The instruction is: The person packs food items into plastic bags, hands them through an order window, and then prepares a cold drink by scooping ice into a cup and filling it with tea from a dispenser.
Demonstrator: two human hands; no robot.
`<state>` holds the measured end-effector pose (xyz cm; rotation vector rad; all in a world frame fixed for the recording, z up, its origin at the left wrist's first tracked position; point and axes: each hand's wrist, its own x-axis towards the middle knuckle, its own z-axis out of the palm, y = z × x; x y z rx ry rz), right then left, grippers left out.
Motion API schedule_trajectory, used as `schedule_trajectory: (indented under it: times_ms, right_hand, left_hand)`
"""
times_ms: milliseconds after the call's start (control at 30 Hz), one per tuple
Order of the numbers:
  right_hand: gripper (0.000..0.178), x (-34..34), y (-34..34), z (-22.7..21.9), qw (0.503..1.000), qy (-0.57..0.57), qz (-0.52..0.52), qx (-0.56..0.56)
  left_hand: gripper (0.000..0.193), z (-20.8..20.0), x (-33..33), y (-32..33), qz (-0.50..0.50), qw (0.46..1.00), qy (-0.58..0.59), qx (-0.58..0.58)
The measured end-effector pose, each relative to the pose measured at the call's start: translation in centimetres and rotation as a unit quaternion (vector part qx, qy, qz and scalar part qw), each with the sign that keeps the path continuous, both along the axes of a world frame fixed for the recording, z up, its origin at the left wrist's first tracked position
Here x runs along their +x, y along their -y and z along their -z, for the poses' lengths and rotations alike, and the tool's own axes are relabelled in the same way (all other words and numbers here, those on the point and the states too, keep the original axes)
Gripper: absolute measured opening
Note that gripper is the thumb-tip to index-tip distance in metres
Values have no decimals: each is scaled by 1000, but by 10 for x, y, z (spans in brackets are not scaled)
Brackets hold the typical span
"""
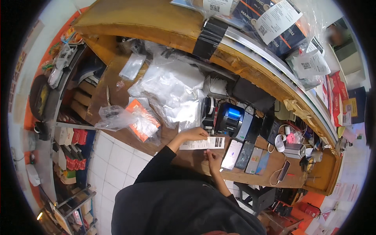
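Note:
A long white printed paper slip (196, 145) lies stretched sideways over the front part of the brown table. From the left, my left hand (192, 134) reaches across its upper edge, with bent fingers closed on the paper. My right hand (213, 160) is at the lower edge, its fingers curled and the tips pinched together at the paper. A black label printer (230, 119) with a blue-lit top stands just beyond the slip. Right of the hands, a phone with a lit white screen (232, 154) lies beside several other phones (244, 154).
Clear plastic bags (168, 82) cover the table's left half. An orange-and-white packet (141, 119) in clear plastic lies nearer, with scissors (108, 96) to its left. A raised wooden counter (149, 21) bounds the far side, bearing wrapped parcels (270, 25). Cables and small items crowd the right.

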<state>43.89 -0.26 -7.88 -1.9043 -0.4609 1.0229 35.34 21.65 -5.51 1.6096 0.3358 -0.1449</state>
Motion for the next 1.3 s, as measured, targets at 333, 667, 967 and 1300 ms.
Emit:
schedule_trajectory:
  times_ms: [333, 667, 967, 1300]
  right_hand:
    - [19, -8, -15, -33, 975, -207, -81, 9]
    - [38, -96, -236, -76, 780, 198, -557, 205]
    - [36, -84, -271, -47, 829, 124, -541, 73]
    - [47, -184, -289, -43, 789, 96, -548, 260]
  left_hand:
    - [25, -25, -42, 67, -352, 919, -28, 177]
    - [27, -31, -225, 46, -716, 697, -4, 41]
    - [40, 36, -292, 74, -716, 686, -55, -115]
    - [21, -105, -265, -63, -563, 821, 95, -16]
